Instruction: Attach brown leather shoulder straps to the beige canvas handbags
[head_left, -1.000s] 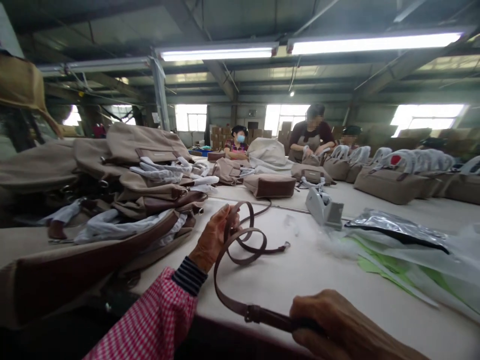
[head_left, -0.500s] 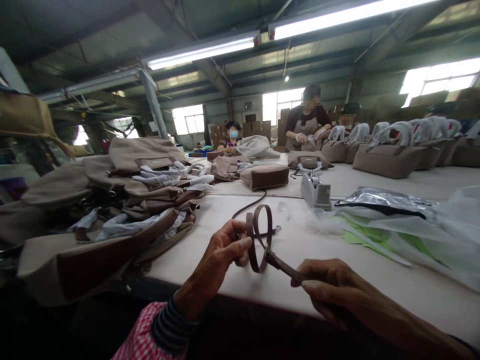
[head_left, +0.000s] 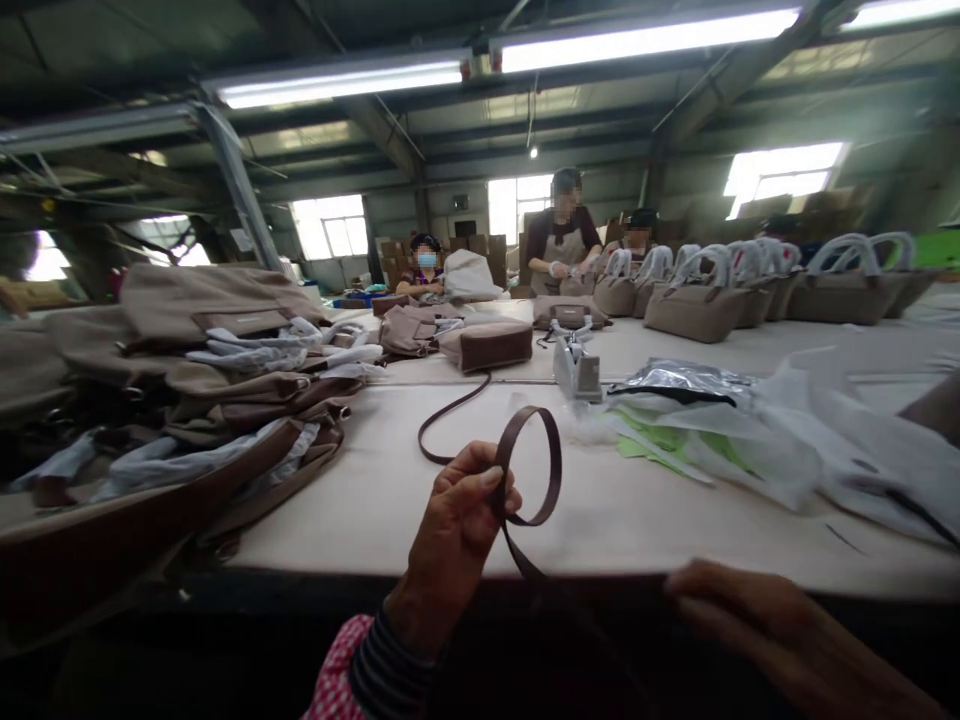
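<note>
My left hand (head_left: 465, 500) is closed on a thin dark brown bag strap (head_left: 553, 450), pinching it between thumb and fingers above the table's near edge. One round loop of the strap stands to the right of the fingers. Its lower end hangs into the dark below the table edge, where I lose sight of it. At lower right is my right hand (head_left: 742, 605), apart from the loop and blurred; its fingertips are too smeared to show whether they grip anything. Behind my left hand, a length of dark strap curves over the white table (head_left: 375, 520) toward a taupe bag (head_left: 487, 343).
Taupe bags with wrapped handles are heaped at left (head_left: 225, 370). A grey tape dispenser (head_left: 576, 368) stands mid-table, beside green sheets (head_left: 652, 440) and clear plastic wrapping (head_left: 795, 430). Upright handbags (head_left: 694, 310) line the back right. Co-workers (head_left: 562, 235) are across the table.
The strap went from two loops to one in my left hand. My right hand moved away to the right and down from the loops. The view turned right.
</note>
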